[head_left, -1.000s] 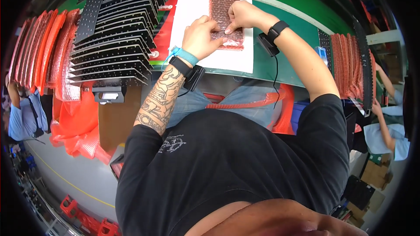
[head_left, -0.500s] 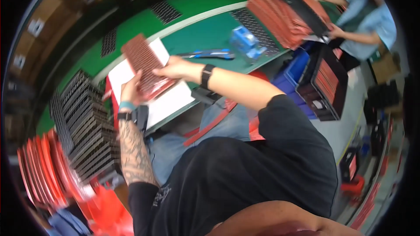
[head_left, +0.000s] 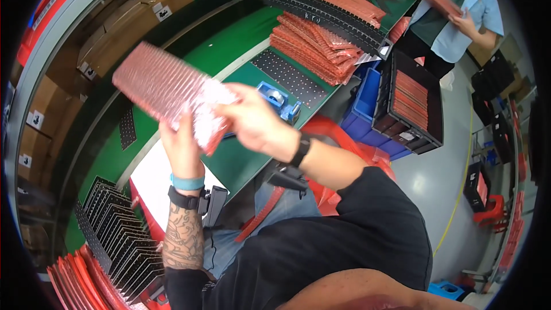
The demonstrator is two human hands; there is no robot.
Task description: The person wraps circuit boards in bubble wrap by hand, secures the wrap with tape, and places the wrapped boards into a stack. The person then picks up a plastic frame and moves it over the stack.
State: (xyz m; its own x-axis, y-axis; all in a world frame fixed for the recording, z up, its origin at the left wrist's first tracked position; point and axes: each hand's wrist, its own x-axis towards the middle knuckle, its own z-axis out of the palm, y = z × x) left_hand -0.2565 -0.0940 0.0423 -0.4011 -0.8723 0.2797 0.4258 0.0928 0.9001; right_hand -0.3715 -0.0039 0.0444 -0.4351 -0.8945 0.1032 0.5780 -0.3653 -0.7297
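Raised above the bench, a flat red bubble-wrap package (head_left: pixel 163 83) is tilted up to the left. My left hand (head_left: pixel 182 140) is closed on its lower edge. At the near end, my right hand (head_left: pixel 258 117) grips the crumpled, shiny wrap, its fingers slightly blurred. What the wrap contains is hidden. Beneath my hands lies a white sheet (head_left: pixel 152 189) on the green bench (head_left: pixel 244 158). Just beyond my right hand stands a blue tape dispenser (head_left: pixel 274 96).
Black dotted panels (head_left: pixel 123 232) stand in a row at left, beside red bubble-wrap bags (head_left: pixel 86 278). Wrapped packages (head_left: pixel 315 49) are piled at far right under a long black strip (head_left: pixel 327 17). A black crate (head_left: pixel 422 129) sits near a co-worker (head_left: pixel 450 23) holding a red package.
Both hands have lifted the package up and away from the white sheet, and its near end looks more crumpled. My view has shifted. The co-worker now holds a red package.
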